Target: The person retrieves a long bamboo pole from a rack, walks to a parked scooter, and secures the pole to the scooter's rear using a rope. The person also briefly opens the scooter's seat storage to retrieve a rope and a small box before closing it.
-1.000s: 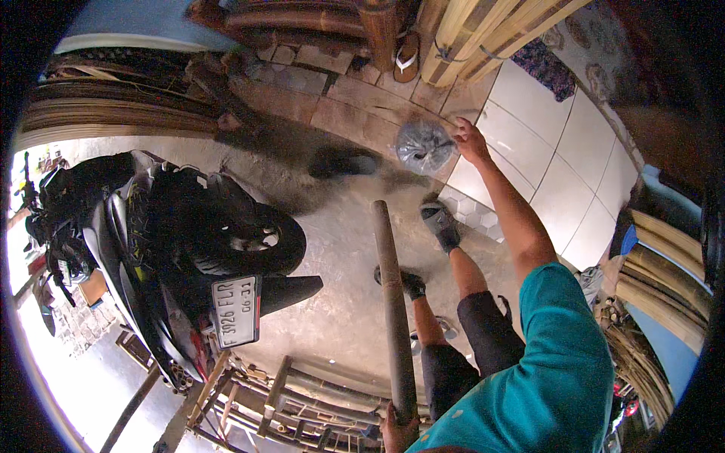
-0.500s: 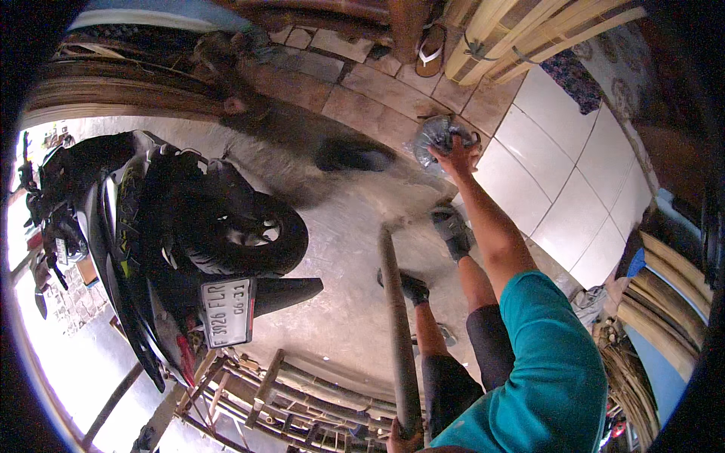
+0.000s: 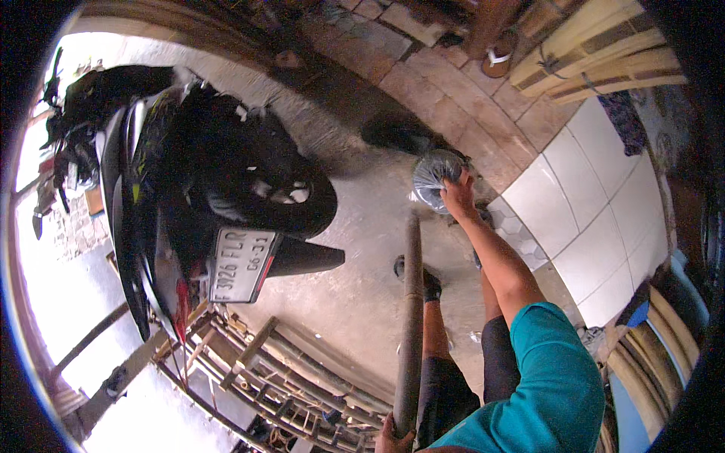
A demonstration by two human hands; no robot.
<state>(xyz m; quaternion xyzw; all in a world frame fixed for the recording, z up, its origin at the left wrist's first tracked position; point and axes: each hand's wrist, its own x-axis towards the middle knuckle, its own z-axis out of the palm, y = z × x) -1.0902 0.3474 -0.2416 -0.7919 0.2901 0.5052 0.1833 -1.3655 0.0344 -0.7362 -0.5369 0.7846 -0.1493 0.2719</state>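
Observation:
My left hand [image 3: 394,436], at the lower edge, is wrapped round the near end of a long grey-brown bamboo pole [image 3: 411,317]. That pole slants away from me, and its far end stops close to a dark, rounded plastic bag [image 3: 430,180]. My right hand [image 3: 459,195] grips the bag at its right side, with the arm stretched out. The bag bulges; its contents cannot be made out. Whether the pole's end touches the bag, I cannot tell.
A black motorcycle [image 3: 219,181] stands on the left. Behind me lies a bamboo rack [image 3: 302,377]. White tiles [image 3: 581,204] and brown tiles [image 3: 453,98] border the concrete floor [image 3: 355,249]. A sandal [image 3: 496,63] rests beside bundled slats [image 3: 596,53]; curved poles [image 3: 649,347] lean at right.
My right hand has carried the plastic bag off the tiled edge, leftward and nearer, toward the pole's far end. The left hand keeps its hold. My view has turned left.

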